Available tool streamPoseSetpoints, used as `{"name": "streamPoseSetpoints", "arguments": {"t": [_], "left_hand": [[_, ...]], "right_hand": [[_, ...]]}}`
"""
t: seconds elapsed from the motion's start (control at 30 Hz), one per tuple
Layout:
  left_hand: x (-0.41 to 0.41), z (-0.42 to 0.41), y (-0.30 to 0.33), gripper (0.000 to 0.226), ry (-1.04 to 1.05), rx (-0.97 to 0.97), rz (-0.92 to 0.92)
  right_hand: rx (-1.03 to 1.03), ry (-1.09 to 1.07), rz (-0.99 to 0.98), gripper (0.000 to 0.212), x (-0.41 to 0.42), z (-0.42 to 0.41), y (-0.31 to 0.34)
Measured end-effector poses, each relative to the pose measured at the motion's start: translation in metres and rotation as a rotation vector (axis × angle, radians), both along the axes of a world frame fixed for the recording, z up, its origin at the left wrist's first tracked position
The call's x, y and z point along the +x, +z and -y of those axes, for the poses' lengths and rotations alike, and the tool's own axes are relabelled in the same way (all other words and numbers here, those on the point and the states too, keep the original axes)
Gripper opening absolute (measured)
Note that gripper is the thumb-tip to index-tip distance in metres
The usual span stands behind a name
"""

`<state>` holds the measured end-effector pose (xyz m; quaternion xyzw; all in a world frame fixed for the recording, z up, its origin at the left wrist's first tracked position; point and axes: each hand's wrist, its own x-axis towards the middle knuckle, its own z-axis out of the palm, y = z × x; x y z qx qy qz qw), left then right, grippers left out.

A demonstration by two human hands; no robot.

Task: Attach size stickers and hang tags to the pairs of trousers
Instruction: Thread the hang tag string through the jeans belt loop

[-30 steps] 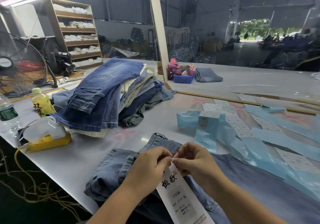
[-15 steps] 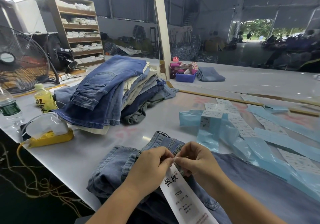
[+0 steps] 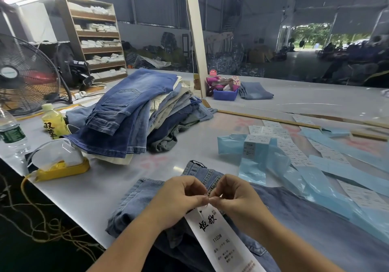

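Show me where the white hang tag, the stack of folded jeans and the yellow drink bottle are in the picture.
white hang tag (image 3: 219, 240): head view, on the printed middle of the tag.
stack of folded jeans (image 3: 130, 112): head view, on the top pair, near its back pocket.
yellow drink bottle (image 3: 54, 122): head view, on its label.

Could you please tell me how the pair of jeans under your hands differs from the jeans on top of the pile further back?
The jeans under the hands lie alone at the table's near edge, while the top jeans of the pile rest on a stack of folded trousers. The near pair has a white hang tag pinched at its waistband by the left hand and right hand; no tag shows on the piled pair. Both are blue denim.
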<state>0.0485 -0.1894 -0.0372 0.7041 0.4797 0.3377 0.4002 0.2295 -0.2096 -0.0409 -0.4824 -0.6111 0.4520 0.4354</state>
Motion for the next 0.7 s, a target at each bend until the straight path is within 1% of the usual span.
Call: {"name": "streamPoseSetpoints", "arguments": {"t": [0.1, 0.17, 0.23, 0.33, 0.43, 0.5, 0.53, 0.57, 0.6, 0.63, 0.67, 0.7], "left_hand": [[-0.006, -0.008, 0.005, 0.024, -0.026, -0.067, 0.014], [-0.007, -0.010, 0.005, 0.026, -0.040, -0.074, -0.006], [-0.006, -0.011, 0.004, 0.027, -0.032, -0.068, -0.010], [-0.001, -0.009, 0.000, 0.026, 0.012, -0.023, -0.011], [0.004, -0.004, -0.005, 0.023, 0.058, 0.092, -0.100], [0.005, -0.002, -0.009, 0.018, 0.114, 0.189, -0.180], [0.006, -0.001, -0.010, 0.015, 0.155, 0.248, -0.232], [0.006, -0.002, -0.011, 0.012, 0.198, 0.313, -0.303], [0.005, -0.003, -0.013, 0.008, 0.241, 0.366, -0.391], [0.004, -0.004, -0.014, 0.008, 0.285, 0.380, -0.471], [0.003, -0.004, -0.016, 0.014, 0.340, 0.340, -0.519], [0.001, -0.005, -0.016, 0.021, 0.392, 0.261, -0.543]], "right_hand": [[-0.002, 0.008, 0.013, 0.032, -0.002, -0.002, 0.000], [0.002, 0.017, 0.025, 0.041, -0.002, -0.004, 0.000], [0.000, 0.037, 0.006, 0.045, -0.001, -0.005, 0.000], [0.023, 0.011, 0.066, 0.038, 0.000, -0.004, -0.001], [0.066, -0.093, 0.275, 0.019, 0.003, -0.002, -0.006], [0.086, -0.134, 0.413, 0.018, 0.005, 0.004, -0.007], [0.090, -0.140, 0.479, 0.023, 0.006, 0.008, -0.007], [0.092, -0.137, 0.565, 0.034, 0.007, 0.011, -0.009], [0.088, -0.124, 0.667, 0.048, 0.006, 0.015, -0.011], [0.076, -0.114, 0.759, 0.062, 0.004, 0.019, -0.013], [0.063, -0.110, 0.823, 0.072, 0.002, 0.023, -0.015], [0.053, -0.110, 0.856, 0.077, 0.000, 0.027, -0.017]]}}
